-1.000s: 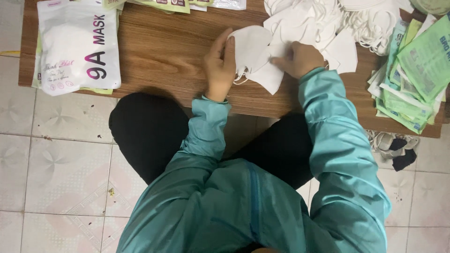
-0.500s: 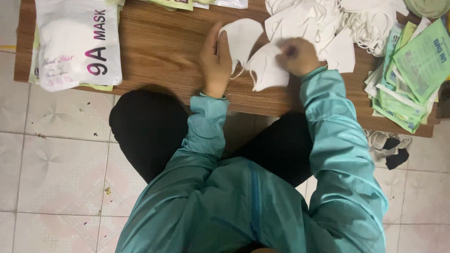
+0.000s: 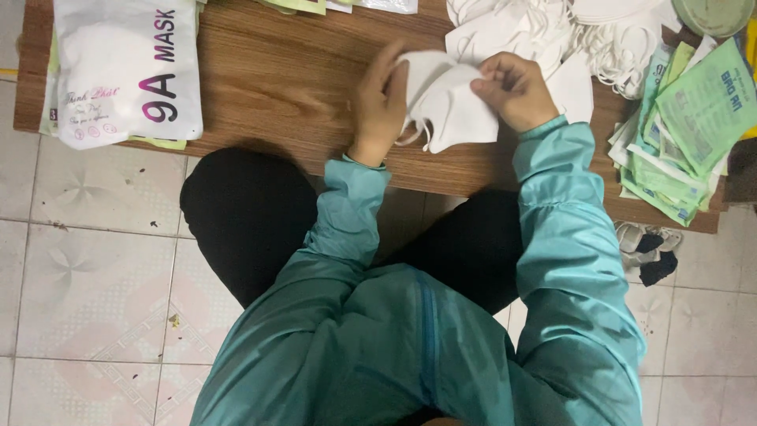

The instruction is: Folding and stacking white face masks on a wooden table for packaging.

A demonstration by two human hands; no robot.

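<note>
Both hands meet over a small bunch of white face masks (image 3: 449,106) near the front edge of a low wooden table (image 3: 268,79). My left hand (image 3: 377,102) presses the masks' left side, fingers curled along the fold. My right hand (image 3: 516,91) pinches their upper right corner. Thin ear loops hang from the masks toward the table edge. Just behind lies a loose pile of more white masks (image 3: 552,31).
A stack of packed white mask bags (image 3: 126,67) lies at the table's left end. Green printed sleeves (image 3: 686,126) are fanned out at the right end. A round greenish container (image 3: 714,12) sits at the far right corner. Below are my knees and the tiled floor (image 3: 95,276).
The two masks that were held apart have been brought together into one bunch between my hands. Both hands shifted slightly closer to each other.
</note>
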